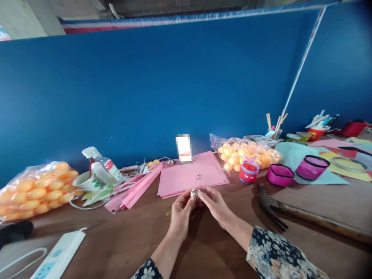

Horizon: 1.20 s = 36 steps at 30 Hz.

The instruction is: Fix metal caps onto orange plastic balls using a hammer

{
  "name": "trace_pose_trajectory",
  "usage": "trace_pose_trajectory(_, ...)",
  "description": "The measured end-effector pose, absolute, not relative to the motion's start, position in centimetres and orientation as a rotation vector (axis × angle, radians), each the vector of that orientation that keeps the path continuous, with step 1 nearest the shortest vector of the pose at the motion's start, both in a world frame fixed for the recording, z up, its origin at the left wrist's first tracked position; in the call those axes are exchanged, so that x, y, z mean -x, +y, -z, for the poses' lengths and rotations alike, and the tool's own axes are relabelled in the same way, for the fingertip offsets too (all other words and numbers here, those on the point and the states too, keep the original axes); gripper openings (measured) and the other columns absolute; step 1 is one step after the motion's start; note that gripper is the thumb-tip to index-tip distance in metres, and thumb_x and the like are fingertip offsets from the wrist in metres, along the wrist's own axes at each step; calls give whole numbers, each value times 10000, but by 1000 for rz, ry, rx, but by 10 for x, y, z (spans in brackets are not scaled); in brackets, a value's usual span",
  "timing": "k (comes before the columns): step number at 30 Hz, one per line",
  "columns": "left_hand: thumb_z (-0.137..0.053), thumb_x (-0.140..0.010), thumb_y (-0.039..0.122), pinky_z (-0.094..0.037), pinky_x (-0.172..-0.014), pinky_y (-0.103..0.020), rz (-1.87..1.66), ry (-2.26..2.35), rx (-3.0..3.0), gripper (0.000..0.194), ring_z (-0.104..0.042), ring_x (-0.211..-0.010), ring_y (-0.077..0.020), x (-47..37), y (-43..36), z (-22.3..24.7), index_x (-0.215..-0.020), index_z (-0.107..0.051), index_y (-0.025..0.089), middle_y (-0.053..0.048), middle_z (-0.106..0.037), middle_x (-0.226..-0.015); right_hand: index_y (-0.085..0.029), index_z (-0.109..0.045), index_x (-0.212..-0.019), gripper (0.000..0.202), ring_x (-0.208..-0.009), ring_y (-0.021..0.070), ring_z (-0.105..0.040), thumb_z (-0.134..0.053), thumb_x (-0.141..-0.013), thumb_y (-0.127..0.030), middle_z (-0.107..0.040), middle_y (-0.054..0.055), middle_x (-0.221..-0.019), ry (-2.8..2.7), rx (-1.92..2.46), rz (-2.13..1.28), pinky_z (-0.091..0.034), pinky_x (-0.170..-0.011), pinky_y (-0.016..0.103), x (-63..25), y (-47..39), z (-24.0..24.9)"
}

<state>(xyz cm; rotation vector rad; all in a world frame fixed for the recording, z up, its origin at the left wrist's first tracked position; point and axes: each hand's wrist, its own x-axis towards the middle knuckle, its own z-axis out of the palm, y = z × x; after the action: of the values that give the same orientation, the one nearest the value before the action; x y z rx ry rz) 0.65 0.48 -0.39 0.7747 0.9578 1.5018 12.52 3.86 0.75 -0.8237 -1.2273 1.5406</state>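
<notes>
Between the fingertips of both hands is a small shiny metal ball [194, 193], silver with a yellowish side, much of it covered by the fingers. My left hand [181, 211] pinches it from the left with thumb and fingers. From the right, the closed fingers of my right hand [213, 203] grip the same ball. Both hands are just above the table, at the front edge of a stack of pink paper sheets [188, 178]. A similar silver ball [170, 162] lies at the stack's back left corner. Small dark marks show on the top sheet.
A claw hammer [314, 219] lies at right, near magenta fabric rings [279, 175] and a red tape roll [248, 172]. Bags of orange balls [37, 190] stand on both sides. At left are a plastic bottle [101, 166], pink strips [142, 186] and a power strip [58, 255].
</notes>
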Motion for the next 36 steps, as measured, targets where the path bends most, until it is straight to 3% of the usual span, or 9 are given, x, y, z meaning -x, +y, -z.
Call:
trace_pose_trajectory(9,-678,-665,291,-460,-857,-369,-1507,986,-833,359,-611,-949,-237,-8,4,4,-994,-624,158,-100,-664,-1027,-181,-607,-863,264,-744,175,-605,-620,-740,-415,-660,39,-823,-1291,832,-1474,-486,-659,281,-127,38,-11)
trace_pose_trajectory(15,-680,-671,276,-450,-886,-385,-1535,951,-727,479,-584,-1016,-243,-6,6,5,-1119,-547,169,-115,-627,-1108,-206,-572,-924,272,-780,179,-619,-608,-755,-416,-661,31,-868,-1241,732,-1538,-490,-710,302,-126,39,-6)
trace_pose_trajectory(21,-671,-683,276,-434,-897,-363,-1513,944,-738,390,-602,-974,-227,-5,5,4,-1043,-599,144,-114,-651,-1065,-214,-552,-956,291,-902,208,-598,-613,-754,-413,-650,46,-927,-1290,733,-1496,-466,-818,346,-127,37,-6)
trace_pose_trajectory(36,-688,-655,300,-440,-899,-363,-1510,1035,-798,414,-590,-1004,-237,-5,5,4,-1037,-609,160,-102,-651,-1070,-227,-546,-949,243,-866,181,-599,-609,-765,-373,-639,20,-931,-1237,721,-1571,-473,-759,297,-127,38,-5)
